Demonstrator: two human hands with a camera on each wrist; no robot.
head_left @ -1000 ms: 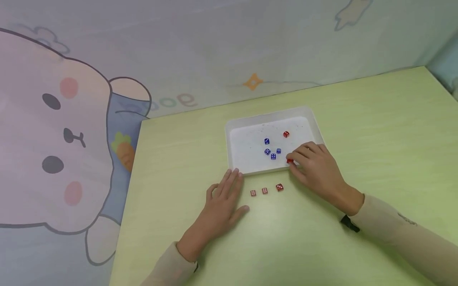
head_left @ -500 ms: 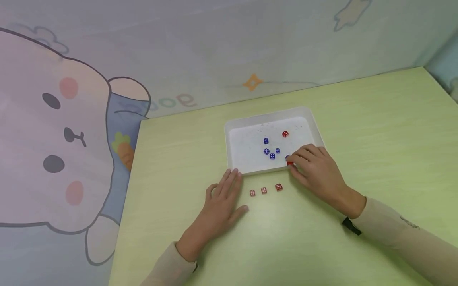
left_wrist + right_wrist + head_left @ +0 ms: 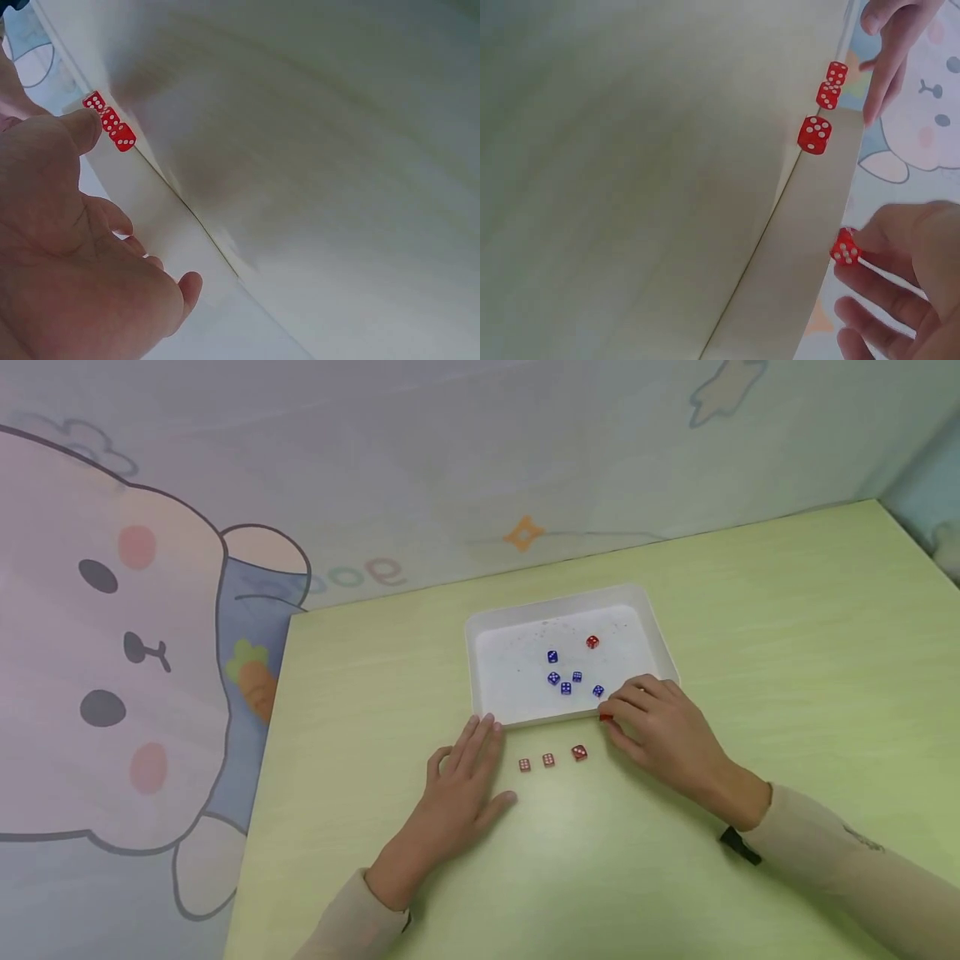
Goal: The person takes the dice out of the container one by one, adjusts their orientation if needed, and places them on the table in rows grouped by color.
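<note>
My right hand (image 3: 660, 727) pinches a red die (image 3: 605, 717) (image 3: 845, 247) just over the near right rim of the white tray (image 3: 491, 714). Inside the tray lie several blue dice (image 3: 565, 681) and one red die (image 3: 592, 642). Three red dice (image 3: 549, 759) (image 3: 826, 96) (image 3: 111, 121) stand in a row on the green table (image 3: 750, 610) in front of the tray. My left hand (image 3: 461, 781) rests flat on the table, fingers straight, its tips beside the tray's near left corner and left of the row.
The table's left edge (image 3: 270, 752) runs close to my left hand, with a cartoon rabbit backdrop (image 3: 112, 652) beyond it. The wall (image 3: 480, 460) stands behind the tray. Bare green tabletop spreads right of the tray and in front of the hands.
My right hand has drawn the red die back from inside the tray to its near rim. A blue die that the fingers hid now shows. The left hand has stayed put.
</note>
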